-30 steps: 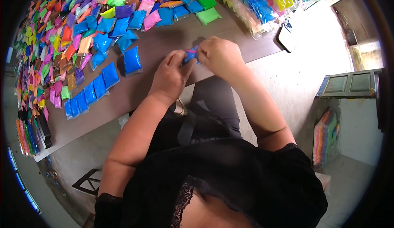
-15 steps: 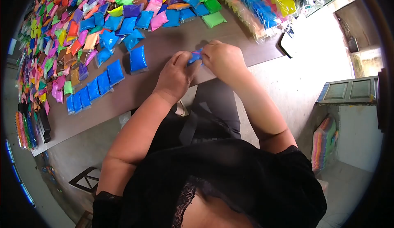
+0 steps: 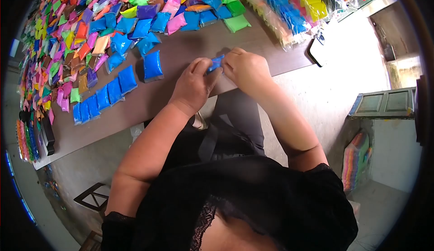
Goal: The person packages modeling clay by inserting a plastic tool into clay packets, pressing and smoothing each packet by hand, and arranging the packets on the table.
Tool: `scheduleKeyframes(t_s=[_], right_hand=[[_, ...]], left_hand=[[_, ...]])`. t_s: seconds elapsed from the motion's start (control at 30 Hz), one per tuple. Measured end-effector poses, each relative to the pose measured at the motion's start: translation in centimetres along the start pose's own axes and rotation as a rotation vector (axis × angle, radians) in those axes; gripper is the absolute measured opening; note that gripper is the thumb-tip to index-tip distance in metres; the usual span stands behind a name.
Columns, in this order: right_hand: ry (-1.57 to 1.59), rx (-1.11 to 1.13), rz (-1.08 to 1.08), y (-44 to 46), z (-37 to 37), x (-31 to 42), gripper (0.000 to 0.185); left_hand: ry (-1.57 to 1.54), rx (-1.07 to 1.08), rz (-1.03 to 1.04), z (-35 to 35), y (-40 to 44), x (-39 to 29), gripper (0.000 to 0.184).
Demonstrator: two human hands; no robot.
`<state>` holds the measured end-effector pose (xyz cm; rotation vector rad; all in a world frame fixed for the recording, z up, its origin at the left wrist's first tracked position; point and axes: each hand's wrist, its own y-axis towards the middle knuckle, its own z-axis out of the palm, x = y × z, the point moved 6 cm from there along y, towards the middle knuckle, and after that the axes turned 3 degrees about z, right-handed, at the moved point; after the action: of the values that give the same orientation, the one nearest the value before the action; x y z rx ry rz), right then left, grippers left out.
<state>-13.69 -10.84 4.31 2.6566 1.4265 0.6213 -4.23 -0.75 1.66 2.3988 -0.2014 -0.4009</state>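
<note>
Between my two hands, over the table's front edge, is a small blue packet point(image 3: 216, 63), mostly covered by fingers. My left hand point(image 3: 195, 79) is closed around its left side. Fingers of my right hand point(image 3: 246, 65) pinch its right end. Left of my hands lies a single blue packet point(image 3: 153, 66) in clear plastic. Farther left, a row of blue packets point(image 3: 103, 98) runs along the table, side by side.
A large heap of coloured packets point(image 3: 97, 22) covers the table's far left. Long clear bags of stacked packets point(image 3: 275, 13) lie at the far right, beside a phone-like object point(image 3: 316, 47) at the table's right edge. A black object point(image 3: 47, 135) stands at the left end.
Both hands keep nearly the same place around the blue packet. A pinkish patch seen on it earlier no longer shows, and the fingers have shifted slightly.
</note>
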Motion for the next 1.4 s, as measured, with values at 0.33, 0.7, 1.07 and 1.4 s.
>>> scheduleKeyframes(t_s=[0.33,0.7,1.07,1.4], right_hand=[[0.162,-0.030,0.093,0.6,0.6,-4.0,0.017],[0.278,0.285,-0.426,-0.9,-0.6,-6.1,0.006],[1.030,-0.003,-0.271,-3.1,-8.8,-11.8,0.009],[1.050,0.019,0.079,-8.2,-7.6,-13.7,0.010]], left_hand=[[-0.096,0.137,-0.126,0.1,0.2,0.6,0.047],[-0.523,0.121,-0.776,-3.9,-1.8,6.7,0.041],[-0.623,0.548,-0.209,5.5,3.8,-8.0,0.033],[-0.212,0.081,-0.336,4.0,6.6,0.0,0.036]])
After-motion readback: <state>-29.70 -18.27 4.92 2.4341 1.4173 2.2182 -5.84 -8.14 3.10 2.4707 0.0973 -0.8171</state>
